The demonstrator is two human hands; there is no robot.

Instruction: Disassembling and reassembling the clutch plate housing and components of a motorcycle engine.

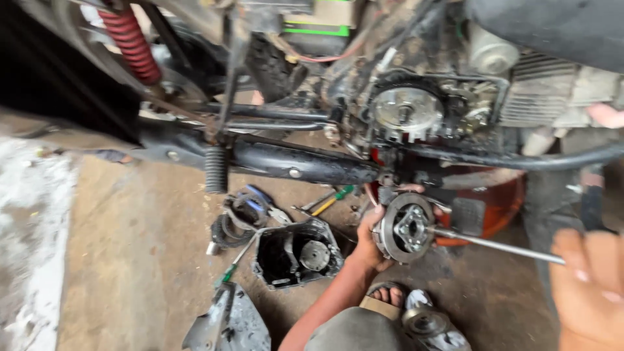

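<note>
A bare concrete floor (130,247) lies under a motorcycle frame (286,162); one engine cover (298,253) rests there; the left hand (372,244) clasps one round clutch assembly (406,227); the blurred right hand (588,286) grips one long rod (500,247) touching it.

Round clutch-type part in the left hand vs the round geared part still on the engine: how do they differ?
The hand-held disc is off the bike, gripped by the left hand, with a metal rod at its centre; the engine-mounted disc sits in the open engine, no tool on it. Held one looks darker; mounted one shinier. Both are round, metal, toothed-edged.
</note>
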